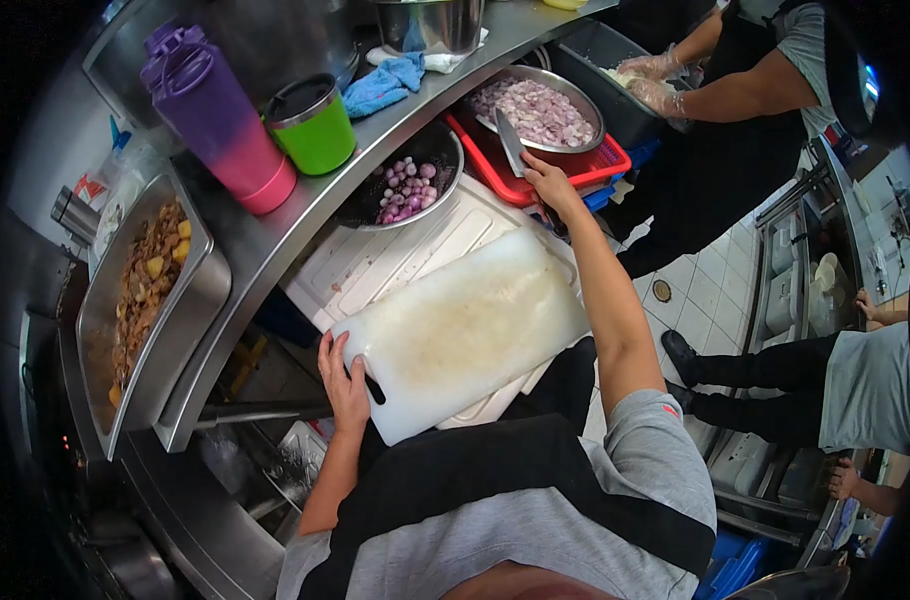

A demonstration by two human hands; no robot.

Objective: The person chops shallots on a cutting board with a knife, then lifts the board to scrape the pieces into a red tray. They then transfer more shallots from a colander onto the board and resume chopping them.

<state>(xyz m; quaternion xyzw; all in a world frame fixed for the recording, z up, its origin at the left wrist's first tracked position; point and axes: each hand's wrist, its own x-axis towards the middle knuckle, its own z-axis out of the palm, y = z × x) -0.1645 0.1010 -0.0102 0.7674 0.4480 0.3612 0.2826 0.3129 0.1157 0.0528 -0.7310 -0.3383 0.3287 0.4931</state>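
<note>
A white cutting board lies tilted in front of me, stained brownish in the middle. My left hand grips its left edge beside the handle slot, thumb on top and fingers at the rim. With my arm stretched forward, my right hand is closed on a knife, whose blade points away from me at the near rim of a metal bowl. Chopped shallots fill that bowl. To its left, a metal colander holds several whole peeled shallots.
A red basket sits under the bowl. The steel counter carries a purple-pink bottle, a green tumbler, a blue cloth and a deep tray of cooked food. A gloved co-worker works at a grey tub; another person stands right.
</note>
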